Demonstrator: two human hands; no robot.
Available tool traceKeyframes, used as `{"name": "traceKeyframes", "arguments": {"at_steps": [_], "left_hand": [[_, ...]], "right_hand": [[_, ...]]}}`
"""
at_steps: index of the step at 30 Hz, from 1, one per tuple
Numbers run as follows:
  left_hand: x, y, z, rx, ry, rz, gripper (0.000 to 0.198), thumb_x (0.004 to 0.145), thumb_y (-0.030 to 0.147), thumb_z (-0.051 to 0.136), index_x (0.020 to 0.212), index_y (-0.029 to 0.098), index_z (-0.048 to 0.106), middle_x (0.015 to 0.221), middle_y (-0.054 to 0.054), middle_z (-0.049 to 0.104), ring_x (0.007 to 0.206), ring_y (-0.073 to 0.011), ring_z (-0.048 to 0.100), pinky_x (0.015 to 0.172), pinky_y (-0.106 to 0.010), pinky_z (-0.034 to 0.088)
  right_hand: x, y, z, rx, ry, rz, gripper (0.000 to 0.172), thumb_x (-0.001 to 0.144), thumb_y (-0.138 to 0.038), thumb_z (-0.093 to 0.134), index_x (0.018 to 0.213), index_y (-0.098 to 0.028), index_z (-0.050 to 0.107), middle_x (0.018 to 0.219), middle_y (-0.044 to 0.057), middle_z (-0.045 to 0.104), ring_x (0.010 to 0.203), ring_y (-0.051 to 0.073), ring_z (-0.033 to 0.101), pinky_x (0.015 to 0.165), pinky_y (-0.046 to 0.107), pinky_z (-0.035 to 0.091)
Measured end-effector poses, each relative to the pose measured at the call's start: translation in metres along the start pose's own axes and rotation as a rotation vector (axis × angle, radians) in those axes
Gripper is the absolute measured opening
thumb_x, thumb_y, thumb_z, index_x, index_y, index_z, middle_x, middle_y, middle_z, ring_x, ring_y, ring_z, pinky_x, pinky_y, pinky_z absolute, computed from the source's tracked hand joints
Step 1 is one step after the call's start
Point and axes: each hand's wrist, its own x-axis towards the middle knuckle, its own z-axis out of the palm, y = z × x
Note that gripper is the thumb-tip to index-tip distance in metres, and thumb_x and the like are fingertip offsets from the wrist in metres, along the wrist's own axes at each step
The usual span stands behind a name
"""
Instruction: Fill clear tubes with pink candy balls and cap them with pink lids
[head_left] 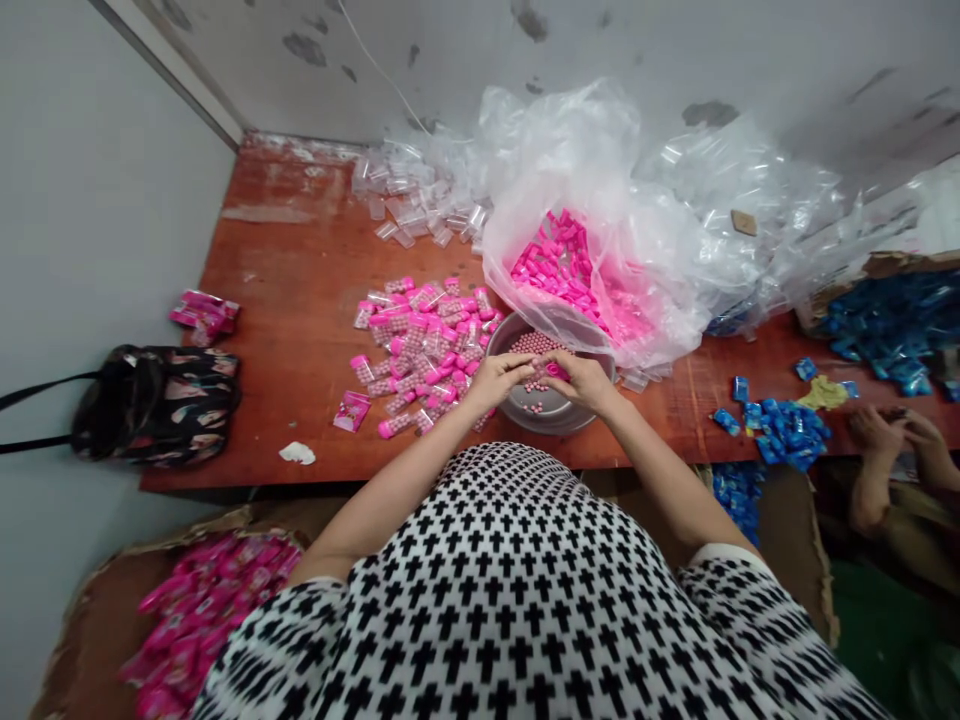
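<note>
Both hands (583,380) pinch a vial (540,369) above the bowl (559,417)

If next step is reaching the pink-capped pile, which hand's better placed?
Left, probably. Both meet over the metal bowl, but the left hand is on the side by the pink-capped containers; the right hand is farther off, beyond the left.

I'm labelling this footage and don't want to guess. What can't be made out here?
All in the head view:
Pink piece: exact shape too small, partly covered by the right hand.
Metal bowl: far rim partly hidden under the plastic bag.
Pink packets at lower left: print blurred.
Bag straps: ends cut off by the left edge.
Co-worker's hands: anything held too small, blurred.
</note>
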Motion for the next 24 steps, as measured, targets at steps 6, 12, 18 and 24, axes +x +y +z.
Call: {"name": "traceKeyframes", "arguments": {"at_steps": [6, 12, 18, 24], "left_hand": [[0.012, -0.016, -0.01, 0.139, 0.089, -0.004, 0.034, 0.067, 0.034, 0.069, 0.096, 0.016, 0.072, 0.099, -0.009, 0.071, 0.094, -0.0252, 0.064, 0.088, -0.04, 0.049], [0.009, -0.008, 0.001, -0.082, 0.021, -0.12, 0.042, 0.061, 0.037, 0.074, 0.096, 0.014, 0.071, 0.094, -0.008, 0.072, 0.082, -0.0233, 0.067, 0.08, -0.039, 0.053], [0.008, -0.01, 0.006, -0.109, 0.008, -0.116, 0.043, 0.06, 0.038, 0.076, 0.096, 0.014, 0.071, 0.097, -0.01, 0.071, 0.089, -0.0245, 0.066, 0.085, -0.04, 0.051], [0.009, -0.018, 0.0, -0.218, 0.114, -0.176, 0.047, 0.058, 0.039, 0.077, 0.097, 0.013, 0.069, 0.094, -0.009, 0.071, 0.083, -0.0197, 0.066, 0.082, -0.037, 0.052]], "right_hand": [[-0.01, 0.024, 0.015, -0.059, 0.05, 0.197, 0.028, 0.088, -0.038, 0.048, 0.105, -0.018, 0.058, 0.096, 0.008, 0.068, 0.083, 0.02, 0.064, 0.074, 0.028, 0.045], [-0.01, 0.013, 0.012, 0.092, 0.118, 0.051, 0.032, 0.088, -0.04, 0.048, 0.114, -0.023, 0.056, 0.108, 0.005, 0.066, 0.091, 0.017, 0.064, 0.079, 0.026, 0.045], [-0.009, 0.012, 0.018, -0.057, 0.079, 0.16, 0.031, 0.086, -0.046, 0.049, 0.099, -0.02, 0.06, 0.087, 0.007, 0.069, 0.075, 0.019, 0.064, 0.067, 0.025, 0.043], [-0.016, 0.026, 0.026, 0.479, 0.368, 0.446, 0.047, 0.081, -0.062, 0.045, 0.096, -0.019, 0.056, 0.077, 0.003, 0.067, 0.068, 0.015, 0.062, 0.065, 0.025, 0.046]]}}
